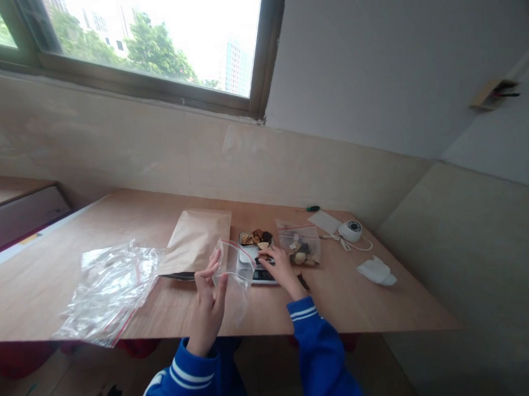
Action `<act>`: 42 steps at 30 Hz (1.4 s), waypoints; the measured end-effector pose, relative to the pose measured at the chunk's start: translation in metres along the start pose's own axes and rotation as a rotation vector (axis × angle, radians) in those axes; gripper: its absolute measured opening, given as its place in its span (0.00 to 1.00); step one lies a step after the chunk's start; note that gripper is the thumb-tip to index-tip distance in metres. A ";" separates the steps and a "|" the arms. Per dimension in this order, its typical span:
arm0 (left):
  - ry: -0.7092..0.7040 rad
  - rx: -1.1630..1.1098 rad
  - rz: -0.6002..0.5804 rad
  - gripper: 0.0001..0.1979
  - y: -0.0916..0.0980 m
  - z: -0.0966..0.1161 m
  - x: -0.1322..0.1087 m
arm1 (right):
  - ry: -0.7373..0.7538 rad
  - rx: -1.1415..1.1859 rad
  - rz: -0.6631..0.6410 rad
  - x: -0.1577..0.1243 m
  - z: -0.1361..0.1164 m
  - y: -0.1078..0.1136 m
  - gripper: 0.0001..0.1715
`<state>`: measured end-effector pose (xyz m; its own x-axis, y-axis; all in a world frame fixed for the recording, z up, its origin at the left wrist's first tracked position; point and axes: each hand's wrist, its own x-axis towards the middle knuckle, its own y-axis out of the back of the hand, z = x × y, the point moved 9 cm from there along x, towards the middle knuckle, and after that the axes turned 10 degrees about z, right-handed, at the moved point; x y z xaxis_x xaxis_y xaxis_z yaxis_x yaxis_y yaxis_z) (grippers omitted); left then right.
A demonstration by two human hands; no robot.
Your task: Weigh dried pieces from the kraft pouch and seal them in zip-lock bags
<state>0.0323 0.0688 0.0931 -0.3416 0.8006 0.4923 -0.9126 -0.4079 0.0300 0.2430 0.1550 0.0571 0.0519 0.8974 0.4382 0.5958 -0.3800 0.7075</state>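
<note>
My left hand (210, 295) holds a clear zip-lock bag (237, 270) with a red seal line, fingers on its left side and its mouth turned toward the scale. My right hand (279, 268) is over a white kitchen scale (248, 261), fingers bent together around a small brown dried slice (263, 256). Behind those fingertips, dried brown and pale slices (256, 237) are heaped at the scale's far end. Part of the scale is hidden by the bag and my right hand. Right of it lies another zip bag (300, 243) with dried pieces inside.
A large kraft paper bag (200, 237) lies left of the scale, beside a pile of clear plastic bags (109, 289) reaching the front edge. To the right are a white round device with a cable (350, 231), crumpled white tissue (377, 271) and a green-handled screwdriver (313, 208).
</note>
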 end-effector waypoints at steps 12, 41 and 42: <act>0.002 -0.029 -0.025 0.09 -0.005 0.003 -0.007 | -0.047 0.157 0.177 -0.003 -0.007 0.014 0.07; 0.057 -0.051 -0.024 0.09 -0.009 -0.007 -0.009 | -0.061 0.403 0.247 0.013 -0.046 0.051 0.17; 0.056 -0.053 -0.025 0.09 -0.008 -0.006 -0.009 | -0.035 0.299 0.233 0.019 -0.036 0.041 0.17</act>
<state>0.0417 0.0676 0.0837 -0.3290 0.8342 0.4425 -0.9312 -0.3645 -0.0053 0.2392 0.1483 0.1147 0.2379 0.8034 0.5459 0.7722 -0.4973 0.3954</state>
